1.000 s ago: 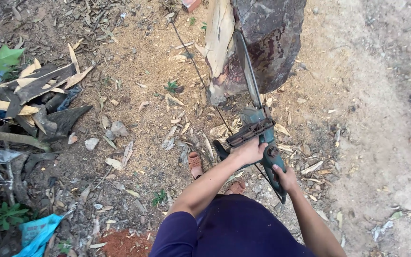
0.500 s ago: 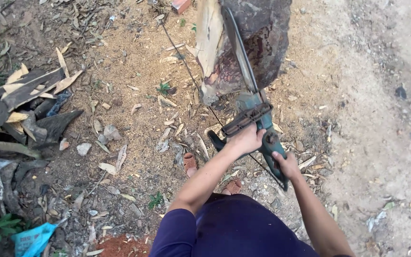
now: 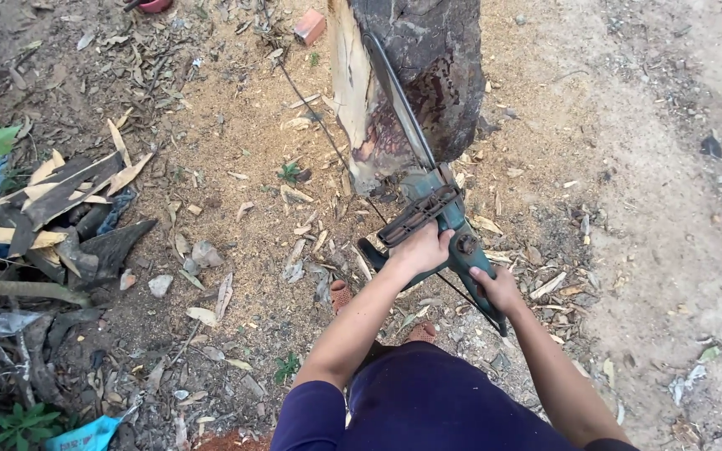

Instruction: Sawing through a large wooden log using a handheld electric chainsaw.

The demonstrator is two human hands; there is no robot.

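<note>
Chainsaw (image 3: 440, 219) lying between the person and the log (image 3: 415, 79), its bar running up onto the log; left hand (image 3: 422, 249) sitting on the front handle, right hand (image 3: 499, 290) behind it on the rear handle. Pile of wood offcuts (image 3: 60, 209) lying well to the left; brick (image 3: 309, 27) lying beyond, left of the log
</note>
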